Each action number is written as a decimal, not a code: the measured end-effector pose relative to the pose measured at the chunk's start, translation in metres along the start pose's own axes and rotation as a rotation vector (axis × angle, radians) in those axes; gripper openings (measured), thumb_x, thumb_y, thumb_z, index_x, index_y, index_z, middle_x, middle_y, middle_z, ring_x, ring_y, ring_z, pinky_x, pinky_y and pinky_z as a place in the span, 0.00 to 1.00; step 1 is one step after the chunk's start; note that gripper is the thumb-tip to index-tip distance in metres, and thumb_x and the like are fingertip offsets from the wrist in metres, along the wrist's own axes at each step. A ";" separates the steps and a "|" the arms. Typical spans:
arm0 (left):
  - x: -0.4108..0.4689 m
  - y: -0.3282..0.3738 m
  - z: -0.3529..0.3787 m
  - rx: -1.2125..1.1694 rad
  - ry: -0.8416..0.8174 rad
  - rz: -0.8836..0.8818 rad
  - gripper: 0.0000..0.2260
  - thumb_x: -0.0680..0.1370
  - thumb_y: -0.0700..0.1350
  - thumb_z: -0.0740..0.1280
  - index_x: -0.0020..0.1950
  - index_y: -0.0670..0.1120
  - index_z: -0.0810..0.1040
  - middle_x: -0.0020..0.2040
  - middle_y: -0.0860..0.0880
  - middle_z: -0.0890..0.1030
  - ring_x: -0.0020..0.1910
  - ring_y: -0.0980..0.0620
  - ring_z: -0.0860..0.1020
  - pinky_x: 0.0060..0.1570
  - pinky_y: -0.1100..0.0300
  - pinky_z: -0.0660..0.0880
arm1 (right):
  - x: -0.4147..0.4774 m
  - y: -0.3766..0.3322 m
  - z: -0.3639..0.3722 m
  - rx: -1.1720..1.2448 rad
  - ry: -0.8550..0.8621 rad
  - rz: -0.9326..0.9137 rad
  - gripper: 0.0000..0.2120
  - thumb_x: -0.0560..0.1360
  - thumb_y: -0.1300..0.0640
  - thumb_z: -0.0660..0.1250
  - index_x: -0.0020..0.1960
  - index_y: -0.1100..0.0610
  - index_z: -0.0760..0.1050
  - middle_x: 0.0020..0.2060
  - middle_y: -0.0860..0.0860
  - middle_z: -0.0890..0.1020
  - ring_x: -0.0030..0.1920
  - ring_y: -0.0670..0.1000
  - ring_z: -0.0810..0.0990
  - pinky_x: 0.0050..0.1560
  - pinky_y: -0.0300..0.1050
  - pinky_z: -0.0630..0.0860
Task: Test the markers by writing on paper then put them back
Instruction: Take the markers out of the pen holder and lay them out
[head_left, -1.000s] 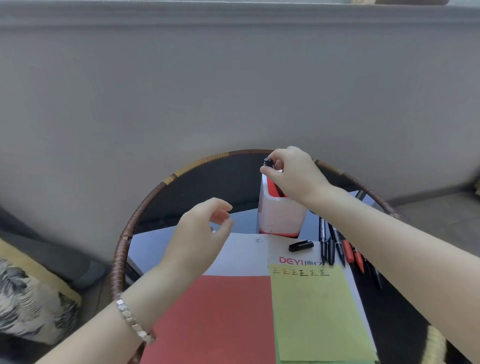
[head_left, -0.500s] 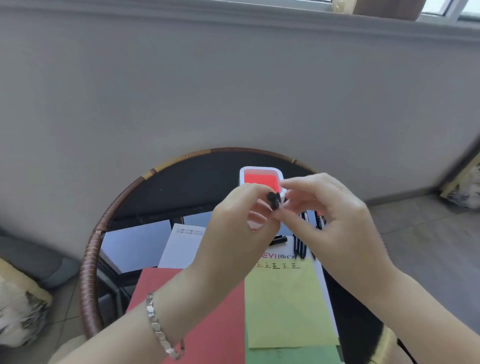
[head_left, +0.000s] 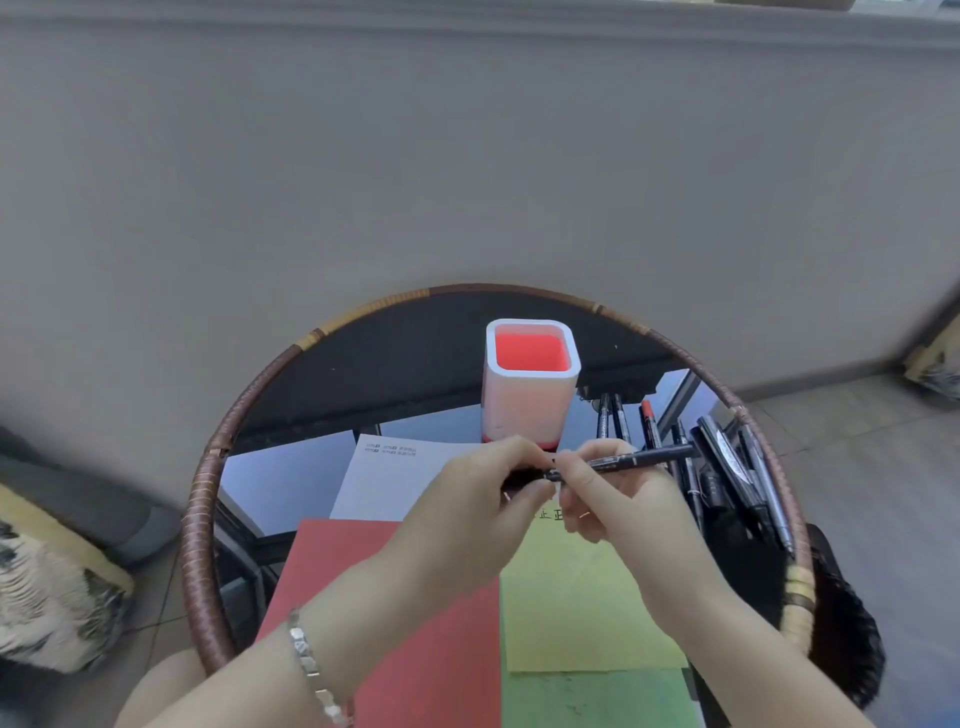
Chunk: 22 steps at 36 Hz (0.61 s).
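Behind everything, a plain grey wall, filling the upper half of the view. Below it, a round glass-topped table with a woven rattan rim, reflecting window frames. At far left on the floor, a patterned cushion; at far right, another one, only partly in view. On the tabletop, from near to far: a red sheet at left, a green sheet at the bottom edge, a yellow-green sheet lying over it with a row of small written marks near its top, largely hidden by the hands, and a white printed sheet beyond the red one. Upright past the papers, a white square pen holder with a red inside, no pens visible in it. Just right of the holder, a spread of loose markers lying flat, mostly black, one with a red cap, reaching out to the rim. Above the papers and in front of the holder's base, both hands meeting: right hand closed around a black marker, barrel lying nearly level and pointing right; left hand pinched with thumb and fingers on the marker's left end, the cap there mostly covered, so whether on or off cannot be told. On the left wrist, a silver bracelet.
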<state>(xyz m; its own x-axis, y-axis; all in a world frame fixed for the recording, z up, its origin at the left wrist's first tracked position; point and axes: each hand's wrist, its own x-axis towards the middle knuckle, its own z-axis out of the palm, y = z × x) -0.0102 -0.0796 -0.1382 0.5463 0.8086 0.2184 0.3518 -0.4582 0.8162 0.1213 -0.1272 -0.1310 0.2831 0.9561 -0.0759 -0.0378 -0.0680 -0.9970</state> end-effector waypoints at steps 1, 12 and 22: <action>-0.002 -0.001 0.001 0.071 -0.065 0.049 0.06 0.79 0.42 0.61 0.49 0.49 0.77 0.43 0.55 0.80 0.44 0.57 0.76 0.44 0.63 0.72 | 0.000 0.002 0.001 -0.025 0.004 -0.020 0.08 0.73 0.57 0.67 0.37 0.58 0.72 0.24 0.49 0.76 0.26 0.47 0.73 0.31 0.37 0.69; -0.009 -0.006 -0.001 0.133 -0.165 0.172 0.12 0.81 0.48 0.54 0.45 0.49 0.76 0.36 0.61 0.77 0.32 0.55 0.72 0.33 0.63 0.69 | 0.000 0.012 0.007 0.002 -0.043 -0.113 0.12 0.76 0.64 0.62 0.35 0.61 0.64 0.19 0.49 0.70 0.21 0.45 0.68 0.25 0.33 0.67; -0.011 -0.004 -0.011 0.092 -0.244 0.108 0.08 0.79 0.52 0.58 0.45 0.59 0.76 0.25 0.53 0.67 0.24 0.53 0.61 0.26 0.66 0.58 | -0.003 0.018 0.005 0.023 -0.084 -0.250 0.12 0.74 0.65 0.62 0.34 0.61 0.63 0.19 0.49 0.70 0.22 0.45 0.67 0.26 0.34 0.67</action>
<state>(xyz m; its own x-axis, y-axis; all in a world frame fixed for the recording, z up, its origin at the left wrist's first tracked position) -0.0261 -0.0825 -0.1377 0.7473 0.6455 0.1577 0.3426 -0.5775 0.7410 0.1154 -0.1302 -0.1484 0.2057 0.9627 0.1755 0.0014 0.1791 -0.9838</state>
